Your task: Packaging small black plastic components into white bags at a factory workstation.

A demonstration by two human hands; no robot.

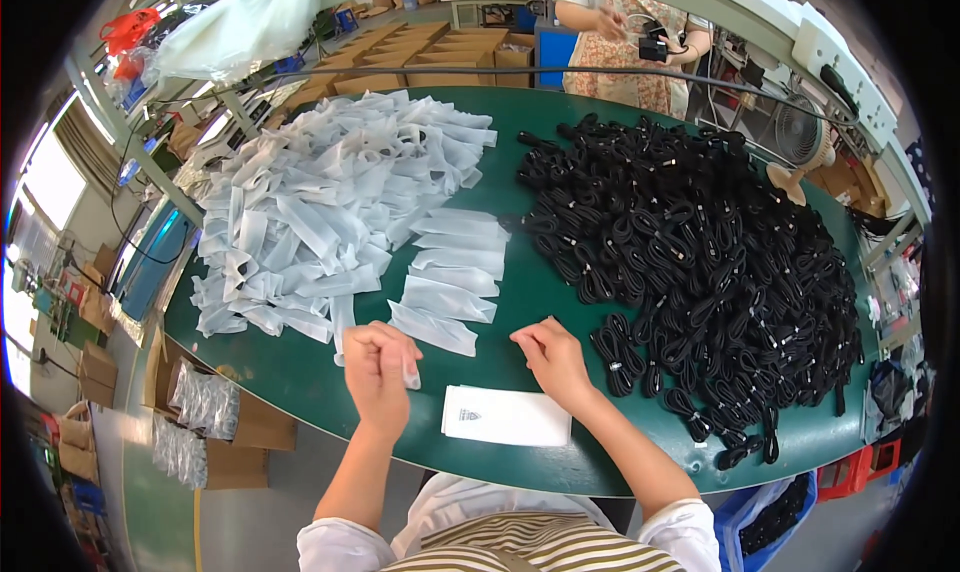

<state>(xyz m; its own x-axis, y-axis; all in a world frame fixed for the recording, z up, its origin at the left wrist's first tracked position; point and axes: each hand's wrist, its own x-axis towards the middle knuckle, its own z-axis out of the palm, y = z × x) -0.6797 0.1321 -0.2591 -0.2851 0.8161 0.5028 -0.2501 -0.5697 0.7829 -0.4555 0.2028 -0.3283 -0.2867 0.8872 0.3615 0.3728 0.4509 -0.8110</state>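
My left hand [380, 367] is closed in a loose fist over the near part of the green table [590, 472]. A small pale patch shows by its thumb; I cannot make out what it is. My right hand [556, 360] has its fingers bent together, and nothing shows at their tips. Below and between the hands lies a stack of white paper bags [508, 417] with a small dark print. Beyond my left hand, several filled white sleeves [445, 297] lie in a column. Nearest my right hand on its right is a bundled black cable [618, 352].
A large heap of white sleeves [310, 202] covers the table's far left. Coiled black cables [690, 242] are piled on the right. A person [640, 47] across the table holds a black device. A metal frame, a fan [800, 137] and cartons [250, 427] surround the table.
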